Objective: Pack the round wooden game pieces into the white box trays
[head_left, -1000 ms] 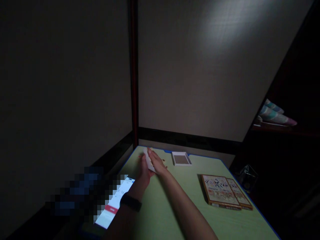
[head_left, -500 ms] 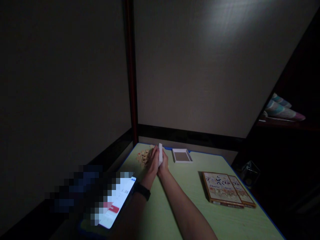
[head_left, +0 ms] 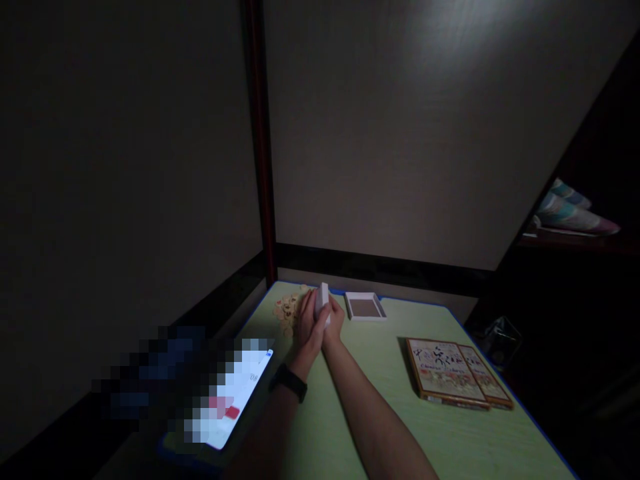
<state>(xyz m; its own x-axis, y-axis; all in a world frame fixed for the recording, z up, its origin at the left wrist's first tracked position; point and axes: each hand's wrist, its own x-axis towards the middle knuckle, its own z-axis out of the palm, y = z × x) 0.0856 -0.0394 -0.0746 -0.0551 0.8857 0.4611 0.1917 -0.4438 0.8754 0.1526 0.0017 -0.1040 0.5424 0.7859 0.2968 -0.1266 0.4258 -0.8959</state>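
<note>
One big green table fills the low part of the view, and everything else is told from it. At the table's near left edge lies a lit phone, the biggest thing on it. By the table's right edge lie two flat printed boxes, side by side and touching. At the far middle of the table sits a shallow white tray, open side up. Both arms reach across the table to its far left corner, and the left one has a dark watch on the wrist. There the left hand and the right hand press together, palms facing, with a small white box held between them. The box stands on its thin edge and pokes out above the fingers, just up off the table top. Beside the left hand, right at the table's far left corner, lies a little heap of small round pieces; it is too dark to read them. The step in hand looks like gripping the white box with both hands. I think the next move calls for a firm, even squeeze, so the box does not slip and the heap is not bumped.
</note>
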